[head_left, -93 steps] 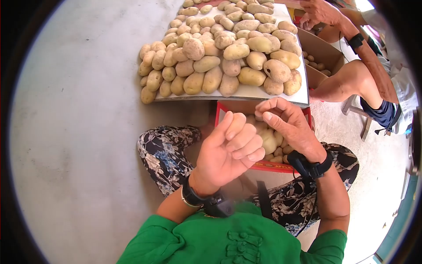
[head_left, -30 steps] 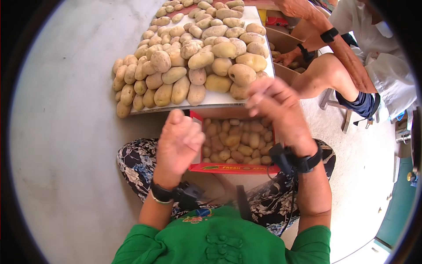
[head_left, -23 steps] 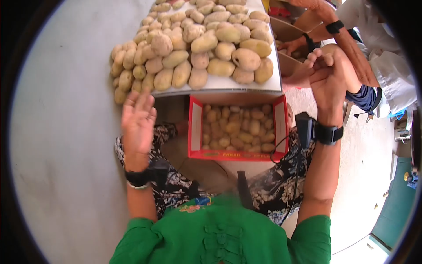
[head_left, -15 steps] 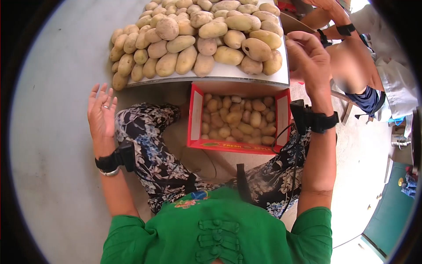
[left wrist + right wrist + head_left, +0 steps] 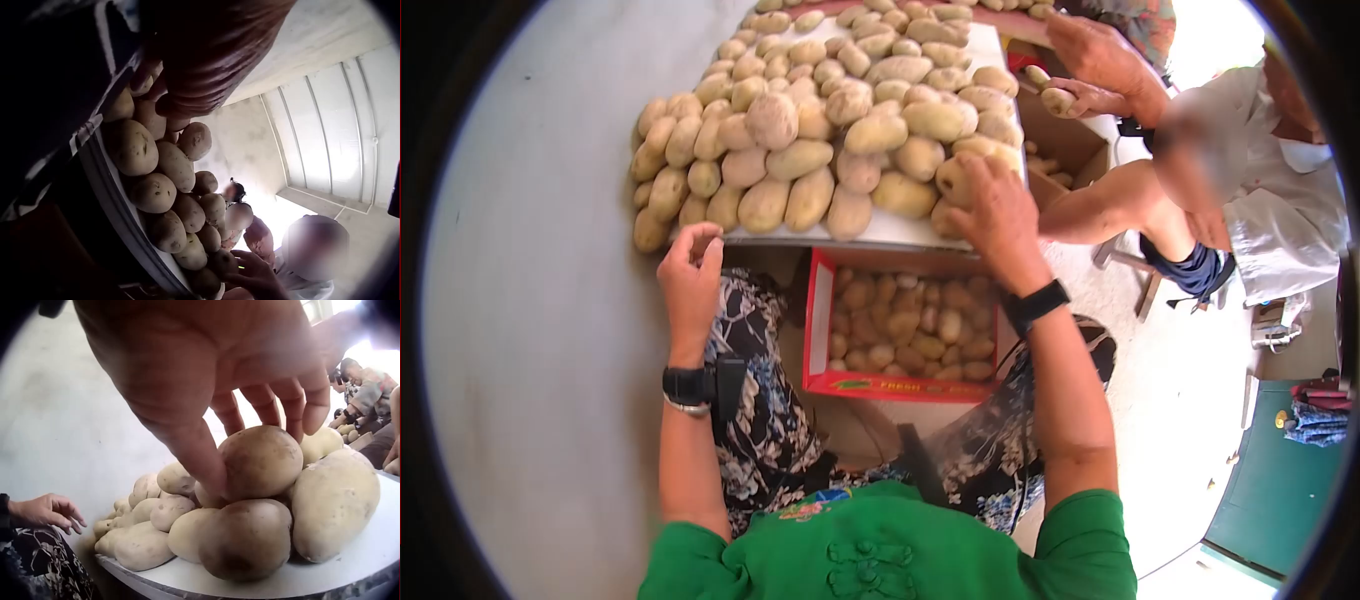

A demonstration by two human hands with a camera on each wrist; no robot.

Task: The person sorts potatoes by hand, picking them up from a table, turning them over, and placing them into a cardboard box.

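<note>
My right hand (image 5: 1000,212) is at the front right corner of the potato pile, thumb and fingers around a brown potato (image 5: 265,464). This potato rests on another darker potato (image 5: 245,540) at the board's edge; a dark hole shows in its end in the head view. My left hand (image 5: 690,290) hovers by the front left corner of the pile, fingers loosely curled with nothing in them. Close to its fingers in the left wrist view lie several potatoes (image 5: 153,192). The stacked potatoes (image 5: 800,160) cover most of the white tabletop (image 5: 890,226).
Below the table's front edge, between the knees, stands a red cardboard box (image 5: 900,388) of smaller potatoes (image 5: 920,325). At the right sits another person (image 5: 1250,190), holding potatoes over a brown carton (image 5: 1080,145). A grey wall (image 5: 530,250) runs along the left.
My right hand has come from in front of the other person back leftward onto the front right potato. My left hand has moved right, toward the pile's corner. The other person's hands now hold potatoes.
</note>
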